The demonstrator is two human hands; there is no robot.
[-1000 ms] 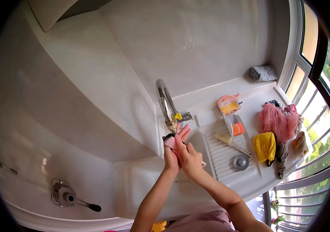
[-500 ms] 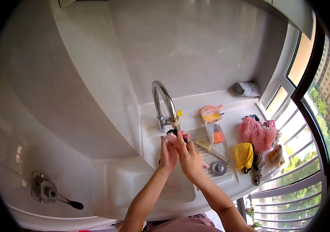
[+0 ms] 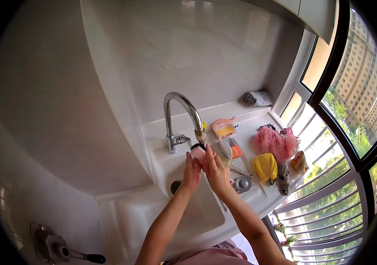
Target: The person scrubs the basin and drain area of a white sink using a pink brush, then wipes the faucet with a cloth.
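My left hand (image 3: 192, 173) and my right hand (image 3: 218, 175) meet just below the spout of the chrome tap (image 3: 183, 98). Between them is a small pink item (image 3: 198, 153) with a black, bristle-like edge; its exact kind is hard to make out. Fingers of both hands are closed on it, and they cover its lower part. The black edge sits right under the tap's mouth. Beneath my hands lies the white sink basin (image 3: 210, 212), with a dark drain (image 3: 176, 186) beside my left wrist.
Right of my hands, the ribbed counter holds a soap box (image 3: 224, 127), an orange-and-white container (image 3: 236, 151), a metal sink strainer (image 3: 243, 183) and a partly hidden brush. Farther right lie a pink mesh puff (image 3: 274, 143), a yellow cloth (image 3: 265, 167) and a grey roll (image 3: 258, 98).
The view has shifted, so the counter things sit farther left. The pink item has turned and shows its flat pink side and black edge more plainly. Both hands still hold it under the tap.
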